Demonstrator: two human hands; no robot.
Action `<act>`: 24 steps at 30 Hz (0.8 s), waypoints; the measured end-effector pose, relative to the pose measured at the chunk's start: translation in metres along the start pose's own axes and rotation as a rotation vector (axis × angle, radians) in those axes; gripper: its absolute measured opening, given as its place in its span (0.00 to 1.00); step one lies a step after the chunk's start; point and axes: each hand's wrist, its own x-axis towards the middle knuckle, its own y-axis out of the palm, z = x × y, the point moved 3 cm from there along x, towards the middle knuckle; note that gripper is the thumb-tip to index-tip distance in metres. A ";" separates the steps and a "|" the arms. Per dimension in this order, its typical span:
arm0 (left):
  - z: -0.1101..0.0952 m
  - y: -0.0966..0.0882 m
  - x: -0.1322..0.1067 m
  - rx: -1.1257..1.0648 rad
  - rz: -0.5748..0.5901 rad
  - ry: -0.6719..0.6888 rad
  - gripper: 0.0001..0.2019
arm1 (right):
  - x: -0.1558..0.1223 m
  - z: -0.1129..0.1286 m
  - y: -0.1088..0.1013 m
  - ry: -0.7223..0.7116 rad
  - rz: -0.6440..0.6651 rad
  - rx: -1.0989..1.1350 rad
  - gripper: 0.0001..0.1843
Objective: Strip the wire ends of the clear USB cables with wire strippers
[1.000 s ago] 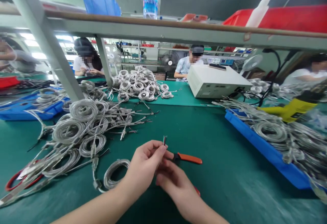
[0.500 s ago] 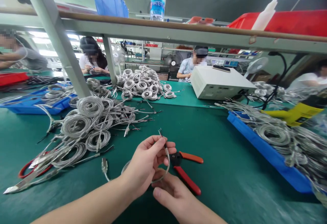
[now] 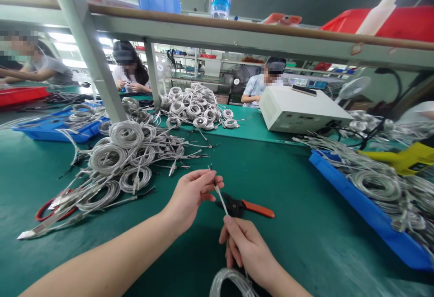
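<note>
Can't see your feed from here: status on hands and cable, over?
Left hand pinches thin silver braided cable near its tip. Right hand grips it lower, coil below. Orange-handled pliers lie on green mat just behind, untouched.

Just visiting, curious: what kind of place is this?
Most likely a cable assembly workshop: heaps of coiled cables crowd the green bench, people work at benches behind, and the left hand and right hand hold a cable near pliers.

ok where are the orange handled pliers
In the head view the pliers lie on the green table right of centre, beyond the right hand and beside the left hand, behind the cable both hands hold.
</note>
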 end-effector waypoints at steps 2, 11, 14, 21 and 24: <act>0.000 -0.004 0.004 0.021 -0.005 0.021 0.12 | 0.001 -0.002 0.000 0.018 -0.008 -0.011 0.36; 0.002 -0.008 0.013 -0.041 0.049 -0.003 0.10 | 0.004 -0.005 -0.003 -0.001 -0.019 -0.035 0.37; 0.003 -0.004 0.011 -0.113 0.157 -0.037 0.09 | 0.004 -0.005 -0.003 0.002 -0.025 0.012 0.35; -0.002 -0.005 0.009 -0.017 0.277 -0.021 0.09 | 0.004 -0.006 0.001 0.076 0.040 0.232 0.33; -0.006 -0.007 0.009 0.043 0.271 0.005 0.09 | 0.003 -0.006 0.001 0.065 0.047 0.235 0.33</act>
